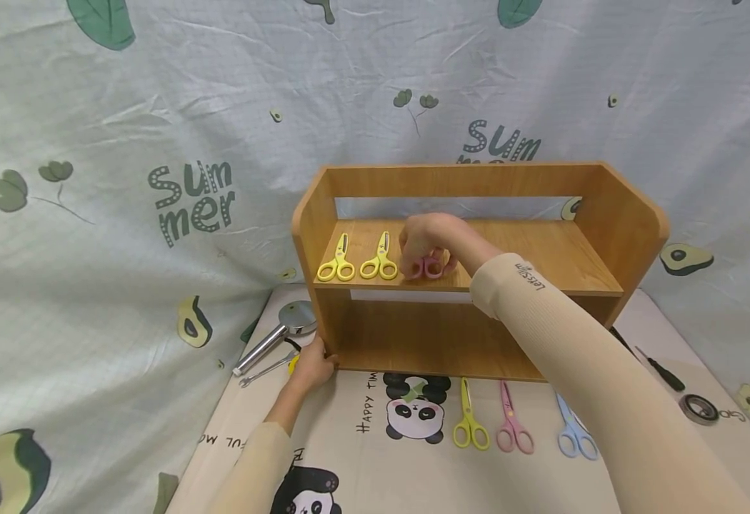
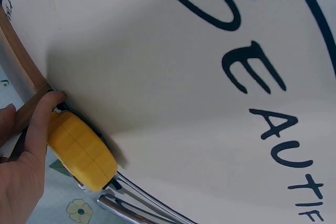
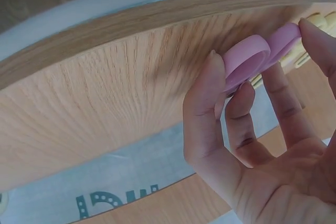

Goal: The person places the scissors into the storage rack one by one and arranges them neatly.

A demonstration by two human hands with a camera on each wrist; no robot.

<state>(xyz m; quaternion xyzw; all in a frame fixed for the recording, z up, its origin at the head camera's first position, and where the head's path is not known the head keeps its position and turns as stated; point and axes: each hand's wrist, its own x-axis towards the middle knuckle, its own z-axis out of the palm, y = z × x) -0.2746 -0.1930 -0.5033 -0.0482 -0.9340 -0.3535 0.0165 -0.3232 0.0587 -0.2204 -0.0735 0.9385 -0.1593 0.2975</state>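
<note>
My right hand [image 1: 426,234] is over the upper board of a two-tier wooden shelf [image 1: 529,253], holding pink scissors by their handle loops. In the right wrist view the thumb and fingers pinch the loops of the pink scissors [image 3: 245,59] near the board's front edge; the blades are hidden. To its left on that board lie two yellow scissors [image 1: 336,265], [image 1: 380,265], points toward the back. Down at the shelf's lower left corner, my left hand [image 1: 313,365] grips the side panel, thumb and fingers on either side of the wood. A yellow tape measure [image 2: 84,150] sits right beside those fingers.
In front of the shelf lie yellow scissors [image 1: 468,421], pink scissors [image 1: 511,425] and blue scissors [image 1: 574,432]. A showerhead [image 1: 278,335] and a wrench [image 1: 268,370] are on the left. A screwdriver [image 1: 664,373] and a tape roll [image 1: 698,409] lie at right. Printed cloth hangs behind.
</note>
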